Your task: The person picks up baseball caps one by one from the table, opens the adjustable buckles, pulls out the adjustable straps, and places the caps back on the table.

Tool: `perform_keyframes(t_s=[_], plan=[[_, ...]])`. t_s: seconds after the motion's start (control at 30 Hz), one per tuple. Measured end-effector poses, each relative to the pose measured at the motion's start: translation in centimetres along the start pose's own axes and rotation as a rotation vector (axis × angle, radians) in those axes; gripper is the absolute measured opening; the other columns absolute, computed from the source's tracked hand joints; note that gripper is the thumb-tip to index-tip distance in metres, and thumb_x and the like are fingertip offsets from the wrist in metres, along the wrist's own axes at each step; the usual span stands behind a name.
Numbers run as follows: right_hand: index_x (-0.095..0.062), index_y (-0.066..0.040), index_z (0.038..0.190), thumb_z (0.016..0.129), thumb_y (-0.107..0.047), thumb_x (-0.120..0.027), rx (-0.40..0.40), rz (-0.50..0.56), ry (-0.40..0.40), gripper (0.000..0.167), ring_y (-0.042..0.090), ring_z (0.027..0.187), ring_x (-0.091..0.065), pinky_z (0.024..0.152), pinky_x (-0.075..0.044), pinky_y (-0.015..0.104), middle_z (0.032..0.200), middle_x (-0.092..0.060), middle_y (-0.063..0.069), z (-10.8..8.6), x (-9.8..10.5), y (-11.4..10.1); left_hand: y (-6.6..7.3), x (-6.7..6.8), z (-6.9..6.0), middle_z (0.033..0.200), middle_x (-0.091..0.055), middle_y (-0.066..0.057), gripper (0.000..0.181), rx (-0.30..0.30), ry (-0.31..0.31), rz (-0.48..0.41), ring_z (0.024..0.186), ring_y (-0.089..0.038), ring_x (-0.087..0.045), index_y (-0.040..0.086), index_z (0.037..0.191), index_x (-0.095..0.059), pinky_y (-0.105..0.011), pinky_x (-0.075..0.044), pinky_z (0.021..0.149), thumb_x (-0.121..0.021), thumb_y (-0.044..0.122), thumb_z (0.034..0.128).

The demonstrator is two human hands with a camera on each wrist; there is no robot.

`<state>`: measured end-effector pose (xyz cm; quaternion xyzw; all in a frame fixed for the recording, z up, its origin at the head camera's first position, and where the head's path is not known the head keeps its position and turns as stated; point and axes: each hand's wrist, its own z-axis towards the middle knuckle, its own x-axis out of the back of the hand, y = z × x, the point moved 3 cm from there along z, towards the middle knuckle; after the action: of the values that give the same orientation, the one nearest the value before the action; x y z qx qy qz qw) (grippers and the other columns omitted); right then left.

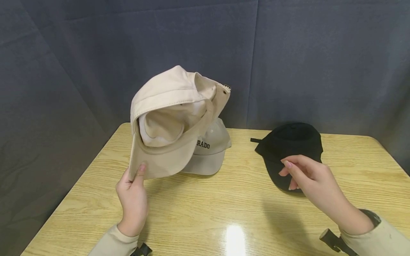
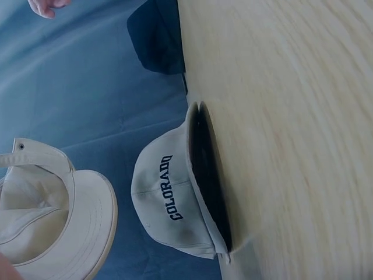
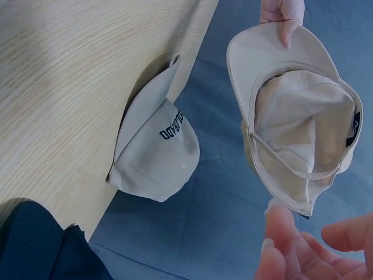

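My left hand (image 1: 132, 199) pinches the brim of a cream baseball cap (image 1: 163, 85), thumb on the brim's underside. Held up above the table, the cap is tilted so its hollow inside and back strap opening show. Behind it stands a beige cap (image 1: 213, 142) with dark lettering, partly covered in the head view; the left wrist view shows COLORADO on this beige cap (image 2: 157, 198). My right hand (image 1: 310, 181) hovers in front of a black cap (image 1: 294, 142), its fingers loosely bent and holding nothing. In the right wrist view, the right hand's fingers (image 3: 282, 224) are near the cream cap's back edge.
A light wood-grain table (image 1: 192, 213) carries the beige and black caps towards its far edge. Behind the table hangs a dark blue-grey cloth (image 1: 288, 53). The black cap's strap end (image 1: 255, 140) sticks out to the left.
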<state>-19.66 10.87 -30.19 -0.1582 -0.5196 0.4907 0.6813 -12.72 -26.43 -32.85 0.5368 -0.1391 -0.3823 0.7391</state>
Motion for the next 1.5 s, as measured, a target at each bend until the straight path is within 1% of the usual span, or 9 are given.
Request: perform_keyframes(t_s=[0.13, 0.27, 0.37, 0.5, 0.63, 0.97, 1.2, 1.37, 1.5], plan=[[-0.067, -0.001, 0.107, 0.097, -0.005, -0.058, 0.002, -0.004, 0.002, 0.014, 0.011, 0.056, -0.057, 0.052, -0.045, 0.022, 0.080, -0.065, -0.015, 0.0, 0.0, 0.0, -0.2, 0.3, 0.0, 0.088, -0.069, 0.007, 0.017, 0.009, 0.021, 0.039, 0.092, -0.010, -0.059, -0.009, 0.102, -0.070, -0.022, -0.043, 0.083, -0.060, 0.003, 0.0949], [-0.067, -0.001, 0.106, 0.096, -0.004, -0.059, 0.003, -0.007, 0.005, 0.014, 0.011, 0.056, -0.057, 0.052, -0.045, 0.021, 0.080, -0.065, -0.015, 0.0, 0.0, 0.0, -0.4, 0.6, 0.2, 0.089, -0.069, 0.007, 0.019, 0.015, 0.019, 0.064, 0.094, -0.010, -0.059, -0.011, 0.103, -0.068, -0.022, -0.043, 0.084, -0.060, 0.004, 0.0954], [-0.067, -0.001, 0.106, 0.096, -0.004, -0.059, 0.003, -0.003, 0.000, 0.014, 0.011, 0.056, -0.057, 0.052, -0.045, 0.021, 0.080, -0.065, -0.015, 0.0, 0.0, 0.0, -0.5, 0.8, 0.3, 0.088, -0.070, 0.007, 0.017, 0.020, 0.035, 0.075, 0.091, -0.009, -0.060, -0.009, 0.101, -0.070, -0.021, -0.043, 0.081, -0.061, 0.004, 0.0948], [-0.067, -0.001, 0.106, 0.096, -0.003, -0.059, 0.004, -0.002, -0.005, 0.013, 0.011, 0.055, -0.057, 0.052, -0.045, 0.022, 0.079, -0.065, -0.014, -0.1, -0.1, 0.1, -0.7, 1.2, 0.3, 0.085, -0.069, 0.009, 0.019, 0.022, 0.063, 0.111, 0.085, -0.007, -0.058, -0.011, 0.101, -0.069, -0.019, -0.043, 0.077, -0.062, 0.005, 0.0943], [-0.068, -0.001, 0.105, 0.096, -0.003, -0.059, 0.007, -0.006, -0.009, 0.013, 0.010, 0.055, -0.057, 0.050, -0.043, 0.023, 0.079, -0.065, -0.014, -0.1, -0.1, 0.1, -0.9, 1.8, 0.5, 0.086, -0.069, 0.010, 0.022, 0.021, 0.072, 0.142, 0.088, -0.006, -0.059, -0.014, 0.104, -0.067, -0.019, -0.042, 0.077, -0.061, 0.006, 0.0949], [-0.067, -0.001, 0.105, 0.096, -0.004, -0.059, 0.002, -0.003, -0.015, 0.013, 0.011, 0.056, -0.057, 0.050, -0.044, 0.023, 0.079, -0.065, -0.013, -0.1, -0.2, 0.3, -1.5, 2.9, 0.9, 0.083, -0.067, 0.009, 0.017, 0.046, 0.136, 0.099, 0.085, -0.007, -0.055, -0.011, 0.100, -0.069, -0.019, -0.041, 0.077, -0.062, 0.002, 0.0933], [-0.067, -0.001, 0.105, 0.096, -0.003, -0.059, 0.001, -0.011, -0.019, 0.013, 0.010, 0.056, -0.057, 0.049, -0.043, 0.024, 0.080, -0.065, -0.012, 0.0, -0.2, 0.3, -1.6, 3.6, 1.4, 0.080, -0.065, 0.009, 0.016, 0.030, 0.155, 0.113, 0.079, -0.007, -0.049, -0.011, 0.097, -0.069, -0.019, -0.038, 0.075, -0.062, 0.002, 0.0935], [-0.067, -0.001, 0.105, 0.096, -0.004, -0.059, 0.001, -0.012, -0.021, 0.013, 0.010, 0.056, -0.057, 0.049, -0.043, 0.024, 0.080, -0.065, -0.012, 0.0, -0.2, 0.3, -1.5, 4.0, 1.5, 0.085, -0.067, 0.010, 0.017, 0.037, 0.167, 0.082, 0.086, -0.007, -0.054, -0.009, 0.104, -0.070, -0.019, -0.040, 0.078, -0.061, -0.001, 0.0932], [-0.068, -0.001, 0.105, 0.096, -0.004, -0.059, 0.000, -0.017, -0.016, 0.013, 0.010, 0.056, -0.057, 0.048, -0.042, 0.024, 0.079, -0.065, -0.012, 0.0, -0.2, 0.3, -1.7, 4.4, 1.6, 0.090, -0.068, 0.010, 0.020, 0.055, 0.161, 0.081, 0.092, -0.008, -0.056, -0.009, 0.110, -0.069, -0.018, -0.042, 0.081, -0.061, -0.001, 0.0932]])
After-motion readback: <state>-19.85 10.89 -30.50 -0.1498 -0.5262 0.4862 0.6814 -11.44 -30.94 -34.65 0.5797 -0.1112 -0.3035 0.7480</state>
